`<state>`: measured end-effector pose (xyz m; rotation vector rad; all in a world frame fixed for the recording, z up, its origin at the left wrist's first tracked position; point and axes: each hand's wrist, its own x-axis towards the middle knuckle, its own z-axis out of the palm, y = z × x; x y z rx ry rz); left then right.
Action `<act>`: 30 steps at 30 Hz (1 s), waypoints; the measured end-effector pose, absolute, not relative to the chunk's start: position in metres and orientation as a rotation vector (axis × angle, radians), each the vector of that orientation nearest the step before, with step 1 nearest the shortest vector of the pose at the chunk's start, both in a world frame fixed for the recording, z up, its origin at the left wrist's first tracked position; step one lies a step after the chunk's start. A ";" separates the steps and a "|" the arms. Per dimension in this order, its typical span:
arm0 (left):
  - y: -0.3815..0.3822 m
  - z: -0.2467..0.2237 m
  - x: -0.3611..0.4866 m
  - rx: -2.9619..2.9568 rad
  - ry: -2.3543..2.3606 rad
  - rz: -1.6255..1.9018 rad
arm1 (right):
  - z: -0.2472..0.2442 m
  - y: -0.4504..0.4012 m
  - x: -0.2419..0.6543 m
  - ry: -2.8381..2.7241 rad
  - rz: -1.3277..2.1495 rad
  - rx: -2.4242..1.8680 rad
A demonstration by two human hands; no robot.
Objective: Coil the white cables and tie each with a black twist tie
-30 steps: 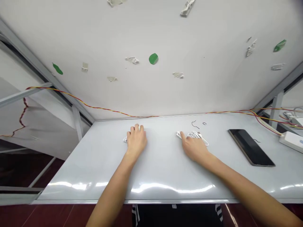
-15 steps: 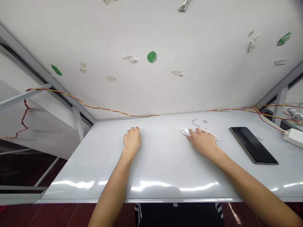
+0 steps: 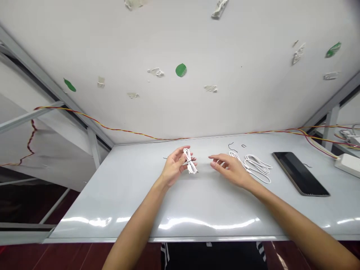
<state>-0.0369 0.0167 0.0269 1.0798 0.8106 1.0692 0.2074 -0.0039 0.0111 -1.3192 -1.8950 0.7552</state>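
My left hand (image 3: pixel 174 165) holds a bundled white cable (image 3: pixel 190 161) above the middle of the table, with a dark tie around the bundle. To its right, my right hand (image 3: pixel 229 168) is held with fingers apart and nothing in them. Just beyond that hand, a loosely coiled white cable (image 3: pixel 258 165) lies on the table, partly hidden by the hand.
A dark phone (image 3: pixel 300 173) lies on the grey table (image 3: pixel 112 202) at the right, near a white power strip (image 3: pixel 348 164). Short black ties (image 3: pixel 233 147) lie toward the back. Red and yellow wires (image 3: pixel 126 131) run along the white wall.
My left hand has moved right and turned, showing the bundled cable in it. My right hand has let go of the other cable and moved left; that cable lies looser and farther right.
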 end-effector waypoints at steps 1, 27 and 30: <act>0.014 0.024 -0.032 1.028 0.758 1.067 | 0.010 -0.007 0.200 -1.852 0.915 -1.226; -0.002 -0.008 -0.011 2.368 1.057 0.951 | -0.002 -0.007 0.188 -1.405 1.460 -1.112; -0.007 -0.006 -0.001 1.851 1.077 0.910 | -0.001 -0.010 0.187 -1.497 1.222 -1.180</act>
